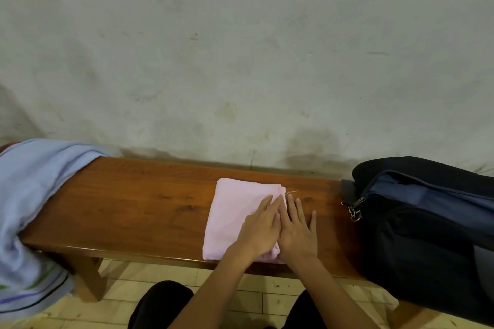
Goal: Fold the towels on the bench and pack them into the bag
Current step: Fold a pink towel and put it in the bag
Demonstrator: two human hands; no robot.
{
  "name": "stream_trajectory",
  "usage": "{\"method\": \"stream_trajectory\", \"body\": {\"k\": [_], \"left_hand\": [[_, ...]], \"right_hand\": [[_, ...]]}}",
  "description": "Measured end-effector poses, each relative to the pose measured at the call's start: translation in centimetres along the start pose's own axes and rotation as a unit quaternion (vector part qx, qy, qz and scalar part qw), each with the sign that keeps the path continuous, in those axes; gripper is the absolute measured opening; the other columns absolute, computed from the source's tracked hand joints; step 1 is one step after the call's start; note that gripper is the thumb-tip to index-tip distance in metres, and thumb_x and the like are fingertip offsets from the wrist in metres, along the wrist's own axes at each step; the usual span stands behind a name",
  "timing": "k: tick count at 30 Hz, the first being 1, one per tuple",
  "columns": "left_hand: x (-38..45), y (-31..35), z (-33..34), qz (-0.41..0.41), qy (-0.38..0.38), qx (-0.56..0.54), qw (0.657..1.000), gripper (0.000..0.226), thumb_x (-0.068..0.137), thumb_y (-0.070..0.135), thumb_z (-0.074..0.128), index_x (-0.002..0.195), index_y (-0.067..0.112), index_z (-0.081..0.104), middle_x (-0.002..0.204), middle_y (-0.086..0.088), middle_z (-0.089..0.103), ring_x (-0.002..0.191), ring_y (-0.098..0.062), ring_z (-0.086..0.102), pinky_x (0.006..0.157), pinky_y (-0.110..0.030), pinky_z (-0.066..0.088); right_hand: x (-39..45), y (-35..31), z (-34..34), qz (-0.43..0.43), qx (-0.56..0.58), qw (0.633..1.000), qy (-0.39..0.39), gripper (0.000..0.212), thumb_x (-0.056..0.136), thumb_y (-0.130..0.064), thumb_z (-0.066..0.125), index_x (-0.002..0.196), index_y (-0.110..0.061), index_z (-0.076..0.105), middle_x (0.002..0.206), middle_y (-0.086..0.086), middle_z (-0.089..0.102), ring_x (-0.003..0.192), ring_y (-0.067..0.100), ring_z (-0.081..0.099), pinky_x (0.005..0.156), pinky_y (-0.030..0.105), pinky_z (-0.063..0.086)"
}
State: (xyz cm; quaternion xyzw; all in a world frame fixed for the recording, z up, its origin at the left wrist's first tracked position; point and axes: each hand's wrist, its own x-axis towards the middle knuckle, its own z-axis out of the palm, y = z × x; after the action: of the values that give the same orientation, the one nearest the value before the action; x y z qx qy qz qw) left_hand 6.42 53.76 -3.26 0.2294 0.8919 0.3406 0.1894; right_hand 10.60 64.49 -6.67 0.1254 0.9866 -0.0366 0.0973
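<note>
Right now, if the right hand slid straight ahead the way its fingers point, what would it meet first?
Probably nothing on the bench: the right hand lies flat beside the pink towel, fingers pointing at bare wood, then the wall. The bag sits off to its right.

A folded pink towel [235,216] is laid flat mid-table; a light-blue towel [32,195] is draped unfolded at the left end; a dark-blue bag [427,235] is set at the right.
</note>
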Motion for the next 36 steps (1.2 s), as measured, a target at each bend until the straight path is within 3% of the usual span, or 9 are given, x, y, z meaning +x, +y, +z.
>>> {"method": "stream_trajectory", "body": {"k": [5, 7, 10, 12, 14, 20, 24, 30, 36], "left_hand": [[-1.5, -1.1, -1.2, 0.001, 0.076, -0.15, 0.986, 0.036, 0.104, 0.031, 0.044, 0.138, 0.04, 0.04, 0.147, 0.013, 0.043, 0.127, -0.008, 0.047, 0.113, -0.028, 0.038], [-2.4, -2.2, -1.7, 0.0, 0.119, -0.164, 0.979, 0.03, 0.102, 0.026, 0.05, 0.128, 0.041, 0.046, 0.138, 0.016, 0.048, 0.121, -0.008, 0.05, 0.111, -0.031, 0.041], [-3.5, -4.7, -2.2, 0.013, 0.195, -0.083, 0.977, 0.034, 0.102, 0.03, 0.047, 0.135, 0.032, 0.05, 0.144, 0.011, 0.048, 0.131, -0.008, 0.044, 0.115, -0.036, 0.036], [-3.7, -6.1, -2.3, 0.027, 0.225, 0.026, 0.974, 0.051, 0.101, 0.049, 0.031, 0.144, 0.026, 0.045, 0.152, 0.007, 0.042, 0.142, -0.011, 0.035, 0.121, -0.036, 0.022], [-3.6, -7.0, -2.3, 0.028, 0.23, 0.114, 0.966, 0.076, 0.097, 0.064, 0.006, 0.151, 0.02, 0.035, 0.159, 0.003, 0.028, 0.149, -0.016, 0.021, 0.122, -0.036, 0.01], [-3.5, -6.9, -1.5, -0.053, 0.173, 0.146, 0.973, 0.101, 0.073, 0.077, -0.026, 0.155, 0.022, -0.007, 0.157, 0.002, -0.018, 0.151, -0.019, -0.008, 0.117, -0.029, -0.007], [-3.5, -7.1, -1.5, -0.072, 0.139, 0.185, 0.97, 0.101, 0.073, 0.073, -0.028, 0.156, 0.021, -0.005, 0.16, -0.001, -0.017, 0.151, -0.021, -0.007, 0.118, -0.032, -0.009], [-3.3, -6.9, -1.3, -0.101, 0.11, 0.209, 0.967, 0.077, 0.099, 0.057, 0.007, 0.148, 0.007, 0.04, 0.154, -0.017, 0.035, 0.139, -0.034, 0.04, 0.112, -0.047, 0.032], [-3.9, -6.6, -1.6, -0.081, 0.099, 0.239, 0.963, 0.095, 0.075, 0.067, -0.021, 0.155, 0.016, -0.014, 0.151, -0.005, -0.03, 0.151, -0.024, -0.013, 0.116, -0.032, -0.011]], "right_hand": [[0.2, 0.5, 0.3, -0.005, 0.045, 0.999, 0.021, 0.08, 0.101, -0.043, 0.045, 0.158, -0.026, -0.009, 0.157, -0.002, -0.027, 0.148, 0.02, -0.024, 0.118, 0.051, -0.011], [-0.2, 0.6, 0.4, 0.011, 0.127, 0.988, 0.086, 0.057, 0.104, -0.037, 0.04, 0.157, -0.027, 0.022, 0.166, 0.0, 0.007, 0.154, 0.019, 0.003, 0.12, 0.047, -0.006], [-1.5, 0.7, -0.3, 0.077, 0.269, 0.94, 0.196, 0.029, 0.103, -0.029, 0.041, 0.118, -0.021, 0.064, 0.134, 0.0, 0.057, 0.125, 0.014, 0.049, 0.112, 0.038, 0.036], [-2.4, 0.4, -0.8, 0.09, 0.271, 0.932, 0.222, 0.022, 0.101, -0.03, 0.045, 0.108, -0.022, 0.064, 0.114, -0.005, 0.061, 0.104, 0.01, 0.052, 0.092, 0.031, 0.041], [-2.9, -0.5, -1.2, 0.088, 0.257, 0.941, 0.201, 0.027, 0.1, -0.042, 0.044, 0.117, -0.026, 0.059, 0.113, -0.01, 0.06, 0.1, 0.005, 0.049, 0.092, 0.03, 0.043], [-2.7, -2.4, -1.4, 0.136, 0.246, 0.955, 0.09, 0.049, 0.094, -0.057, 0.049, 0.131, -0.025, 0.051, 0.118, -0.009, 0.054, 0.102, 0.008, 0.054, 0.085, 0.023, 0.051], [-2.6, -2.2, -1.8, 0.139, 0.23, 0.96, 0.073, 0.045, 0.094, -0.056, 0.052, 0.127, -0.026, 0.052, 0.113, -0.009, 0.053, 0.098, 0.007, 0.055, 0.079, 0.02, 0.049], [-2.1, -2.4, -2.1, 0.14, 0.22, 0.965, 0.033, 0.038, 0.095, -0.056, 0.047, 0.11, -0.024, 0.06, 0.101, -0.008, 0.061, 0.083, 0.007, 0.059, 0.072, 0.021, 0.054], [-2.6, -2.7, -2.0, 0.124, 0.258, 0.956, 0.058, 0.035, 0.101, -0.045, 0.044, 0.122, -0.019, 0.057, 0.096, -0.01, 0.057, 0.079, 0.007, 0.058, 0.06, 0.01, 0.042]]}}
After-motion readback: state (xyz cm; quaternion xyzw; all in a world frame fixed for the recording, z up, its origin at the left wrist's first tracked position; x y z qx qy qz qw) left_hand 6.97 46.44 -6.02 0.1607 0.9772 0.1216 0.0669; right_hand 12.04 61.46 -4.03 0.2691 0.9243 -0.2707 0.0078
